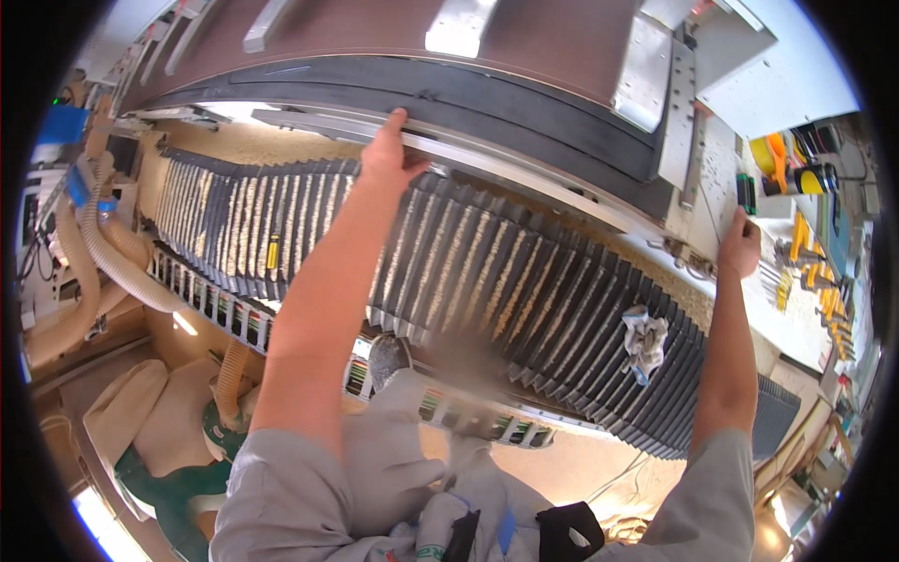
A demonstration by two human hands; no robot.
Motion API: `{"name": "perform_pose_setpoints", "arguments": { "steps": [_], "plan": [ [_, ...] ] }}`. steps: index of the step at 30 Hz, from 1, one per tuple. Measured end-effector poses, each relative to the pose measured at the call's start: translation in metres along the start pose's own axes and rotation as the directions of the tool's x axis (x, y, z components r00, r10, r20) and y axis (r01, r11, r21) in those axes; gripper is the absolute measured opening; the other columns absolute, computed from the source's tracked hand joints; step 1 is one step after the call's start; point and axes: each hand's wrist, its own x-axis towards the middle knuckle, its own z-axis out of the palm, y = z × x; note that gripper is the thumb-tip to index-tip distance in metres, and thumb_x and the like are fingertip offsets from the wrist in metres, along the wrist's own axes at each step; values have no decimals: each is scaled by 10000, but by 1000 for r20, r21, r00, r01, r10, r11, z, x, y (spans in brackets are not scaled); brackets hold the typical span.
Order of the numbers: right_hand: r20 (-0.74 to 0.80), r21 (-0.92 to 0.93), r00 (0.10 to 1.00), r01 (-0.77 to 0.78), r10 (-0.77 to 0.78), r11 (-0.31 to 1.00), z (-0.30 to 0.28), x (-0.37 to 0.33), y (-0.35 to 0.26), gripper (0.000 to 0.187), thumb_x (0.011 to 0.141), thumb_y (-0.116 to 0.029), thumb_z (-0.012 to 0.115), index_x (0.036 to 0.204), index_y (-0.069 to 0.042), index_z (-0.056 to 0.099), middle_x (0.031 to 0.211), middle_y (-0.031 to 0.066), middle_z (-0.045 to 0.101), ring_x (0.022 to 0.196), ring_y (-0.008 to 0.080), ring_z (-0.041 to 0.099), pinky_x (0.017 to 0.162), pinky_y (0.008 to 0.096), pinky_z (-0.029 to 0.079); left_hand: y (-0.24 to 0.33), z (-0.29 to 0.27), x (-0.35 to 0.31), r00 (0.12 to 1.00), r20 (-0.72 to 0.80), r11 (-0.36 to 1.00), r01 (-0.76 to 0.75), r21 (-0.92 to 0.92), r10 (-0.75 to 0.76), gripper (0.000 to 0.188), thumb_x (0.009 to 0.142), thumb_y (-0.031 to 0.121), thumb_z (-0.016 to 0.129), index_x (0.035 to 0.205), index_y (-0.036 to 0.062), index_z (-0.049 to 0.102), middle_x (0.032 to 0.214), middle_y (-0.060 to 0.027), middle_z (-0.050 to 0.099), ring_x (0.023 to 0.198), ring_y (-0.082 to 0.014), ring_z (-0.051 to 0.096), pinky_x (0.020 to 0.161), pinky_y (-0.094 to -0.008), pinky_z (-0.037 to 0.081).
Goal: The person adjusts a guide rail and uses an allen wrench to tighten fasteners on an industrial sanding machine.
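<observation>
So the left hand [389, 157] is up at the long silver rail [534, 178] on the front edge of the machine, just under the dark grey beam [524, 112]. It's partly open, 1 finger stretched up onto the beam and another digit sticking out to the right; can't tell if the rest actually grip the rail. The right hand [740, 247] is way off at the machine's right end, mostly curled, with a fingertip up right by a small green-and-black block [745, 193]. Can't tell whether it has hold of that or is only touching near it. Below the rail there's a big black bellows cover [506, 281] with pale sawdust packed in its folds, plus 2 things lying on it: a small yellow tool [272, 251] toward the left and a crumpled rag [644, 342] toward the right. Cable chain [213, 302] runs along the near side, beige hoses [126, 267] are at far left, and yellow-orange clamps [830, 304] sit over on the right.
</observation>
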Motion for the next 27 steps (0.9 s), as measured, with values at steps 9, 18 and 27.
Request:
{"name": "perform_pose_setpoints", "arguments": {
  "steps": [9,18,27],
  "plan": [
    [-27,42,1000,-6,7,999,6,-1,-2,563,822,-639,640,965,-104,739,930,71,738,875,252,694,815,375,522,-2,-2,0,1000,10,1000,-22,10,22,497,869,491,672,1128,80,566,1058,-105,592,960,-262,594,897,-479,528],
    [-25,43,999,-33,34,998,-6,4,-4,562,823,-641,635,949,-104,738,910,58,737,858,252,692,801,377,520,-5,3,-5,995,8,995,-102,9,102,685,788,521,773,1174,-6,565,1024,-132,620,881,-250,635,785,-440,594],
    [-41,15,999,5,-5,1000,5,-6,-5,527,830,-620,636,930,-113,740,900,71,740,839,266,701,784,379,533,2,-8,9,999,0,996,38,79,-38,510,824,510,721,1133,128,586,1023,-78,617,931,-257,605,888,-478,528]
  ]
}}
